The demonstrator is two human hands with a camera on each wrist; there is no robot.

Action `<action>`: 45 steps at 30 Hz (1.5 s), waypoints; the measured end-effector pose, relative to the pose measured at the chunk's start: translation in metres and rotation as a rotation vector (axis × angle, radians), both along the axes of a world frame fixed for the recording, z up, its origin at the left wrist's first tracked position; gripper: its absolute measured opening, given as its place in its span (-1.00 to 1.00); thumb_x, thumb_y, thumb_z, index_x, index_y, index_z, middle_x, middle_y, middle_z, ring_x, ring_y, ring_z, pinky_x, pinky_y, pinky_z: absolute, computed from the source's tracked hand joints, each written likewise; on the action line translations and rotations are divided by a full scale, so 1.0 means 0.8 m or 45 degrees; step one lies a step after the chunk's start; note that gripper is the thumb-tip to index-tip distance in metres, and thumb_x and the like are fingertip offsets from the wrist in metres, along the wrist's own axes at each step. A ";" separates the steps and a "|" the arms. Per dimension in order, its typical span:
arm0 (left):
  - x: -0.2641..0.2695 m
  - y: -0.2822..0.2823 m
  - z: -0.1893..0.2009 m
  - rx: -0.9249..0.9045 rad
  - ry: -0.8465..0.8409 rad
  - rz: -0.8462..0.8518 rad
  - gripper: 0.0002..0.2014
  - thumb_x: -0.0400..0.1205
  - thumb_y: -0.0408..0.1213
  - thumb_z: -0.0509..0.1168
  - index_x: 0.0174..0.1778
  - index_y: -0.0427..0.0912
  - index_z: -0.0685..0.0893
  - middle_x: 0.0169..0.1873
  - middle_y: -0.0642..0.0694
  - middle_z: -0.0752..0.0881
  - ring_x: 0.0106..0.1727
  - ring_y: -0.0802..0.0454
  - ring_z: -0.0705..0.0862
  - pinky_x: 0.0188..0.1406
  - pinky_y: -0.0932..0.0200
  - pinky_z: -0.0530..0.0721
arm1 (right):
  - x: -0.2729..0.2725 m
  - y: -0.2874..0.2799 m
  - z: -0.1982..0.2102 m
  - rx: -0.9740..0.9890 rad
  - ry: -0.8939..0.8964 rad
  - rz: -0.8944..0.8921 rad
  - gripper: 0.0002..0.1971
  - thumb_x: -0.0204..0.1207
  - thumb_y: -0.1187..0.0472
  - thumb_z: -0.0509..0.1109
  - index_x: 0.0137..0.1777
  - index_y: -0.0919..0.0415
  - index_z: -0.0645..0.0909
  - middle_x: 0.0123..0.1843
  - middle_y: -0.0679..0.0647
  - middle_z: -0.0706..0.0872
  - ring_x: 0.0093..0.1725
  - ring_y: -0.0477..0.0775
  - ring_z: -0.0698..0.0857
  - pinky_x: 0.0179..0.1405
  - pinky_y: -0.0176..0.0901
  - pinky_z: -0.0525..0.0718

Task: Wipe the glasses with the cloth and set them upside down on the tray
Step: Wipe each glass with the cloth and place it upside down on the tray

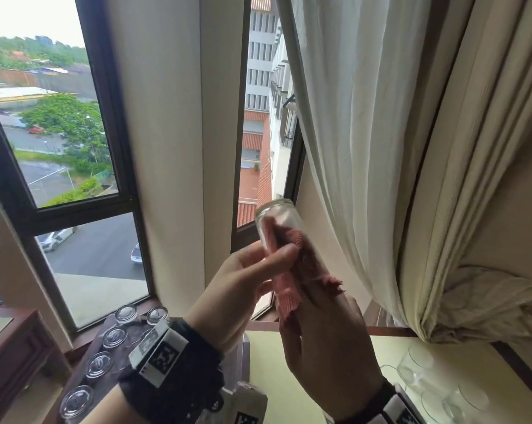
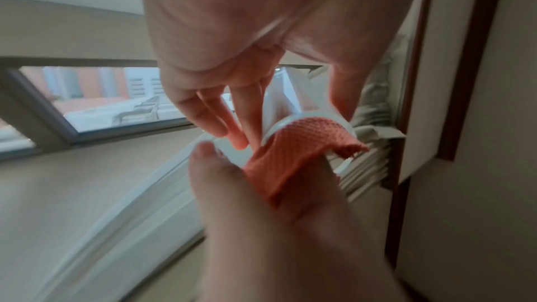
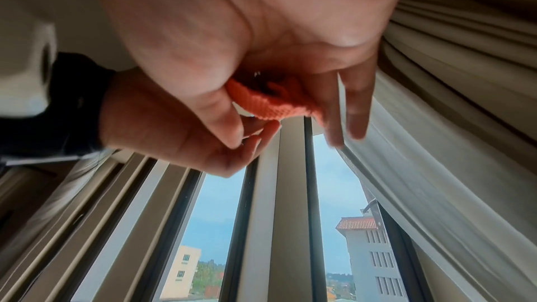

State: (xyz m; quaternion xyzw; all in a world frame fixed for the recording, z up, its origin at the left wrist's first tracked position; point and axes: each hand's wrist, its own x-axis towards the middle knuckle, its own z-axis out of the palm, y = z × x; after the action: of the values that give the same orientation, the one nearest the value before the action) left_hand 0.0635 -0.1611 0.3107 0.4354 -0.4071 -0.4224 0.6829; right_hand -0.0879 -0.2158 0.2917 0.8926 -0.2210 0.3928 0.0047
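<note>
I hold a clear glass [image 1: 278, 223] raised before the window, base pointing away and up. My left hand [image 1: 252, 280] grips its side, fingers and thumb curled round it. A pink cloth [image 1: 298, 270] is stuffed into its mouth, with an end hanging out. My right hand [image 1: 326, 341] holds the cloth and has fingers pushed into the glass. The left wrist view shows the rim [image 2: 308, 116] with the cloth [image 2: 290, 157] coming out over my right hand [image 2: 261, 215]. In the right wrist view the cloth [image 3: 270, 105] is bunched under my right hand [image 3: 290, 59]. A dark tray [image 1: 135, 330] at lower left carries several upside-down glasses [image 1: 115, 336].
Several clear glasses [image 1: 426, 377] stand on the pale table [image 1: 378, 350] at lower right. Cream curtains [image 1: 381, 148] hang close on the right, bunched near the table. The window frame [image 1: 118, 148] and sill lie just beyond the tray. A wooden cabinet [image 1: 11, 356] is at the left.
</note>
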 end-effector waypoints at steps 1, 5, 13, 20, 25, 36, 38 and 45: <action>-0.003 0.002 0.001 -0.021 -0.062 -0.029 -0.76 0.63 -0.08 0.48 0.08 -0.14 0.90 0.04 -0.26 0.88 0.10 -0.12 0.86 0.16 0.11 0.76 | 0.000 0.001 0.002 0.036 -0.027 -0.024 -0.50 0.49 0.14 0.47 0.45 0.07 0.54 0.11 0.07 0.83 -0.18 0.11 0.79 -0.11 -0.05 0.82; -0.009 0.005 0.003 -0.140 -0.136 -0.134 -0.62 0.53 0.06 0.65 0.07 -0.15 0.86 -0.01 -0.26 0.87 0.07 -0.16 0.87 0.09 0.05 0.80 | -0.001 0.003 0.003 0.149 -0.060 -0.058 -0.62 0.44 0.12 0.48 0.27 0.12 0.69 -0.16 0.05 0.83 -0.35 0.09 0.79 -0.28 -0.28 0.73; -0.007 0.002 0.008 -0.197 0.048 -0.363 -0.37 0.57 -0.01 0.63 0.24 -0.54 0.66 0.08 -0.45 0.75 0.01 -0.34 0.81 0.11 -0.21 0.82 | 0.001 0.024 0.032 1.658 -0.525 0.897 -0.77 0.59 0.47 0.39 0.08 0.15 0.75 -0.38 0.25 0.76 -0.42 0.26 0.78 -0.48 -0.01 0.76; -0.032 -0.013 0.012 0.209 -0.509 0.297 -0.48 0.41 0.30 0.52 0.01 -0.08 0.91 -0.21 0.00 0.91 -0.18 0.14 0.87 -0.20 0.25 0.83 | 0.014 -0.025 -0.010 0.045 0.211 -0.149 -0.90 0.41 0.32 0.44 -0.28 0.28 0.77 -0.47 0.11 0.74 -0.60 0.11 0.68 -0.61 -0.18 0.64; -0.020 -0.016 0.005 0.053 -0.165 -0.041 -0.47 0.63 0.09 0.54 0.15 -0.41 0.79 -0.13 -0.45 0.77 -0.26 -0.33 0.65 -0.42 0.09 0.65 | 0.012 -0.018 0.013 1.219 -0.379 0.430 -0.64 0.56 0.47 0.31 0.30 0.19 0.68 -0.26 0.11 0.83 -0.38 0.22 0.82 -0.51 0.01 0.74; -0.028 -0.018 0.021 0.182 -0.446 0.245 -0.52 0.48 0.23 0.52 0.03 -0.13 0.93 -0.21 -0.03 0.91 -0.15 0.10 0.88 -0.17 0.30 0.80 | 0.017 -0.033 -0.008 0.066 0.141 -0.069 -0.93 0.32 0.31 0.47 -0.29 0.33 0.73 -0.54 0.15 0.69 -0.64 0.17 0.66 -0.67 -0.11 0.66; -0.023 -0.018 0.018 0.108 -0.373 0.098 -0.51 0.56 0.18 0.54 0.07 -0.23 0.91 -0.14 -0.17 0.91 -0.17 -0.19 0.85 -0.21 0.06 0.80 | 0.015 -0.025 0.005 0.516 -0.055 0.058 -0.77 0.42 0.26 0.35 -0.01 0.30 0.76 -0.38 0.12 0.80 -0.48 0.14 0.77 -0.49 -0.07 0.77; -0.023 -0.008 0.008 -0.135 0.055 -0.235 -0.19 0.55 0.00 0.62 0.27 -0.74 0.52 0.10 -0.51 0.66 -0.02 -0.28 0.77 0.11 -0.08 0.75 | 0.002 0.006 0.040 2.166 -0.913 1.828 -0.54 0.63 0.12 0.28 0.43 0.41 0.53 -0.14 0.30 0.75 -0.44 0.24 0.75 -0.70 -0.16 0.44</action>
State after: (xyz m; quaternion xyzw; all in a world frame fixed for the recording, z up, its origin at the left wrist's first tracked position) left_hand 0.0449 -0.1678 0.3172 0.3501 -0.4526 -0.4706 0.6717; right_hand -0.0862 -0.2111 0.3239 0.3659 0.1537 0.2600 -0.8803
